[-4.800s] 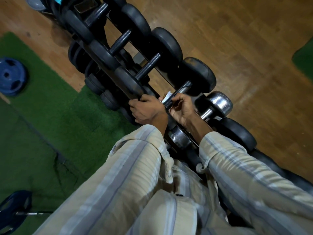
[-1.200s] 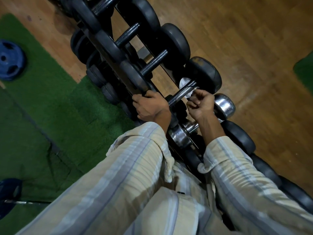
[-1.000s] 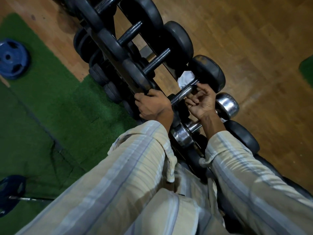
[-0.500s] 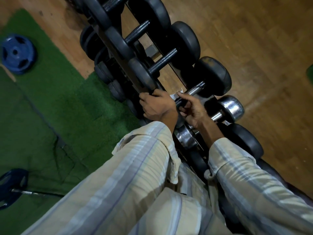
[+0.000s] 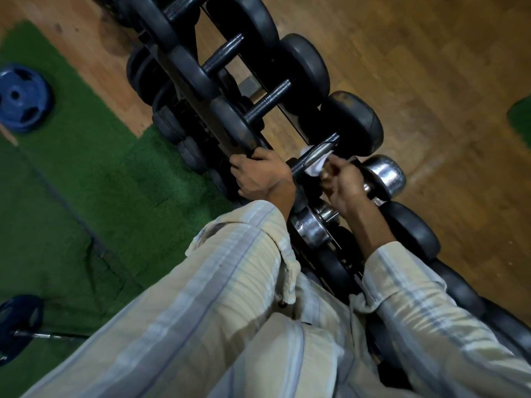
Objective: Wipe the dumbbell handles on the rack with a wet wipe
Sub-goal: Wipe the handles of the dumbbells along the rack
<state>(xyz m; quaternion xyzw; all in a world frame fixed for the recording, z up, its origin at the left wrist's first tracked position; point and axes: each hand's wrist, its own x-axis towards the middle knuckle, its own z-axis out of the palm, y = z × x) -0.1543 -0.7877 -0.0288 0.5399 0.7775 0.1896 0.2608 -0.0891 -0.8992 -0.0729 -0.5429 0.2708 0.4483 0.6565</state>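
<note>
A black rack [image 5: 198,90] runs diagonally from top left to bottom right and holds several black dumbbells. My left hand [image 5: 258,176] grips the near head of one black dumbbell, whose far head [image 5: 355,123] lies up and to the right. Its shiny metal handle [image 5: 319,152] has a white wet wipe [image 5: 313,169] wrapped under it. My right hand [image 5: 343,182] pinches the wipe just below the handle. A chrome dumbbell [image 5: 385,176] lies right behind that hand.
Green turf [image 5: 86,182] covers the floor at left, with a blue weight plate [image 5: 23,97] on it and a plate-loaded bar [image 5: 17,330] at lower left. Wooden floor [image 5: 431,67] lies right of the rack. My striped sleeves fill the bottom of the view.
My right hand has slid the wipe back and forth along the handle, and now sits lower with the wipe hanging under the bar. My left hand has kept its grip.
</note>
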